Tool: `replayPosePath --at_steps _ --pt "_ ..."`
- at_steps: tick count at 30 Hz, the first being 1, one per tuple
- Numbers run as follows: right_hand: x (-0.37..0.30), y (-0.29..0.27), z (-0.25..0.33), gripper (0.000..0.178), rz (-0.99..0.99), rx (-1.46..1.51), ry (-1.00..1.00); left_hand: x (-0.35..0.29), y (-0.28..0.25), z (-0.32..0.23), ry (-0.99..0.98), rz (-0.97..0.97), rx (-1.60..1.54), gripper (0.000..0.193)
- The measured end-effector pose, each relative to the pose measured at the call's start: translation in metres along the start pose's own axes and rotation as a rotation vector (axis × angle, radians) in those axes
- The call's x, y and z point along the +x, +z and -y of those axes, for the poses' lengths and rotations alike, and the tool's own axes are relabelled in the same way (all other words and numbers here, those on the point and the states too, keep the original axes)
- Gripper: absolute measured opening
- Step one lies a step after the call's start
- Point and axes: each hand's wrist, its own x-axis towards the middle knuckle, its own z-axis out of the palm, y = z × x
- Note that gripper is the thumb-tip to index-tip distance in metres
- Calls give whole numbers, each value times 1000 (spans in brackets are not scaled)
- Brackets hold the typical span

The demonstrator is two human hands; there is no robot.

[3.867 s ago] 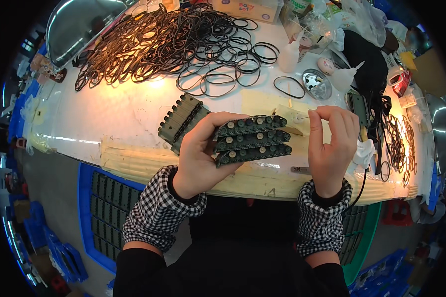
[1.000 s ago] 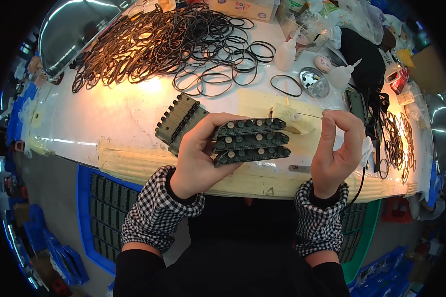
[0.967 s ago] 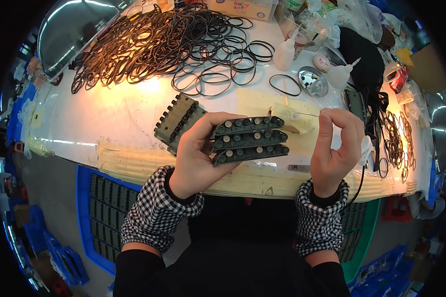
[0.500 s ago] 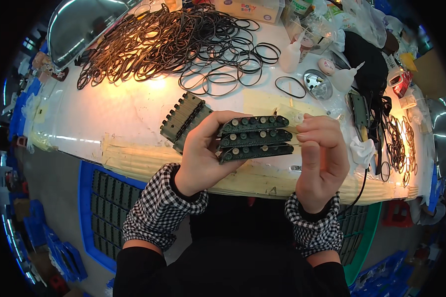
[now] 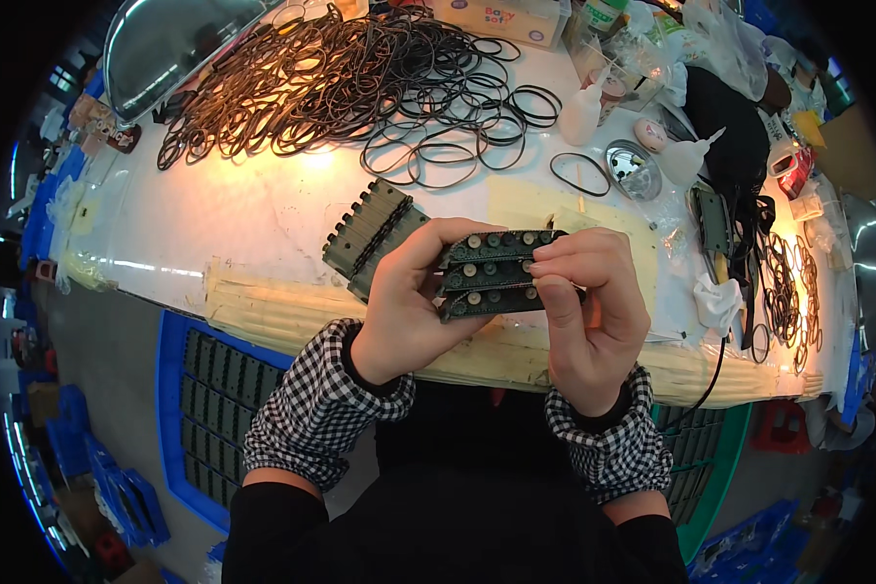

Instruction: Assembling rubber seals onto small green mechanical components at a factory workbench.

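My left hand point(image 5: 414, 302) is wrapped round a stack of three dark green toy tank chassis point(image 5: 492, 274), their tracks and small round wheels facing me. The fingers of my right hand point(image 5: 599, 311) are drawn together over the right end of the stack, with fingertips and thumb close to the wheels of the middle layer. Whether a small part lies between them is hidden. Behind my left hand, more dark green chassis point(image 5: 372, 234) lie together on the white table point(image 5: 234, 219), with a row of round wheels along their edge.
Black rubber bands point(image 5: 341, 88) lie heaped at the back. White squeeze bottles point(image 5: 581, 112), a round metal dish point(image 5: 633, 167) and plastic bags stand at the back right. Below the table edge are a blue crate point(image 5: 172, 428) and a green crate point(image 5: 725, 477) holding similar dark parts.
My right hand has moved left onto the right end of the stack, where it was apart from it before. My left hand keeps its hold.
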Motion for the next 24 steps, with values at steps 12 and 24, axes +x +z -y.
replayPosePath --at_steps 12,24 --pt "9 -42 -14 4 -282 -302 -37 1 -1 -1 1 19 -33 53" --pt "14 -52 -23 15 27 -768 -106 0 -1 0 8 1 -37 51"
